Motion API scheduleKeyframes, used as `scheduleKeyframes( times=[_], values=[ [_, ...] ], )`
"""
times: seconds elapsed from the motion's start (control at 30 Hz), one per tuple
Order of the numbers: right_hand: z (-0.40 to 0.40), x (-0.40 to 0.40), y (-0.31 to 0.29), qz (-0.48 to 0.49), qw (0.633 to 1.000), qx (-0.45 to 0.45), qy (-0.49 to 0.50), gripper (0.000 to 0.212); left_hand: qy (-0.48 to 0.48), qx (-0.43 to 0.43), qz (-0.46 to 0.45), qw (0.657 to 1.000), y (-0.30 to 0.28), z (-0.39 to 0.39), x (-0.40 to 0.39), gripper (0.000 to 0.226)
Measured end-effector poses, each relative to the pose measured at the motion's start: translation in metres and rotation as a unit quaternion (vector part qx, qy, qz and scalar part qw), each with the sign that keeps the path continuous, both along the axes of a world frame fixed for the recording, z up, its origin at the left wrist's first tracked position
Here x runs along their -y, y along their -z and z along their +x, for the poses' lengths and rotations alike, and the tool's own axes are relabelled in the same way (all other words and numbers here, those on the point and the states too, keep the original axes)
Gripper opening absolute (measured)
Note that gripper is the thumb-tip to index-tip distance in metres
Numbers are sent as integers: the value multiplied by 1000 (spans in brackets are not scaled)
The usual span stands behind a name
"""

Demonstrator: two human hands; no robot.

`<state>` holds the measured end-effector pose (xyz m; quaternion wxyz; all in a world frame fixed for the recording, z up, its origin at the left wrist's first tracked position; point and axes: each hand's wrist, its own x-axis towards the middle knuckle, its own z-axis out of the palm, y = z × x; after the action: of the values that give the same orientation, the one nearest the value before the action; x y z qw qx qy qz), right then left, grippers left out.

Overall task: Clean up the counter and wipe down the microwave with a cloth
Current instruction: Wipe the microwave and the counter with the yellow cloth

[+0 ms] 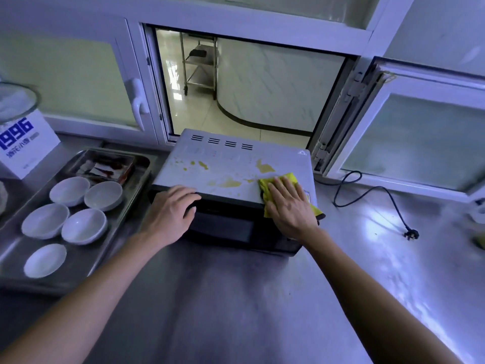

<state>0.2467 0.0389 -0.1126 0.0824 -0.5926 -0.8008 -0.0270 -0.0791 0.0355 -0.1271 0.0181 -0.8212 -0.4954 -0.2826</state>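
A microwave (225,158) with a pale top and black front stands on the steel counter (236,298) below an open window. Yellow stains spot its top. My right hand (288,203) lies flat, fingers straight, on a yellow cloth (287,177) at the top's front right corner. My left hand (172,208) rests on the front left edge of the microwave, fingers bent over the rim.
Left of the microwave a steel tray (126,214) holds several white bowls (84,225) and a smaller dirty pan (105,166). A white sign (23,143) stands behind it. The unplugged black cord and plug (410,234) lie on the counter at right.
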Motion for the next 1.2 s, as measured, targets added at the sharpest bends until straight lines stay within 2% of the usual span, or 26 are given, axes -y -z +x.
scheduleKeyframes(
  times=[0.2,0.53,0.63,0.87,1.2],
  values=[
    [-87,-1,3,-39,998,-29,26,75,16,33,19,999,6,-46,-16,26],
    [-229,-29,7,-41,999,-10,-10,68,-1,86,-6,996,6,-118,-46,25],
    [-257,-40,4,-59,998,-11,-22,59,-4,101,-31,994,8,-131,-54,26],
    [-286,-87,-5,-75,996,-35,-21,49,-27,112,-130,985,8,-147,-75,36],
    [-283,-187,-2,-55,997,-40,41,48,0,117,-190,975,4,-138,-116,43]
  ],
)
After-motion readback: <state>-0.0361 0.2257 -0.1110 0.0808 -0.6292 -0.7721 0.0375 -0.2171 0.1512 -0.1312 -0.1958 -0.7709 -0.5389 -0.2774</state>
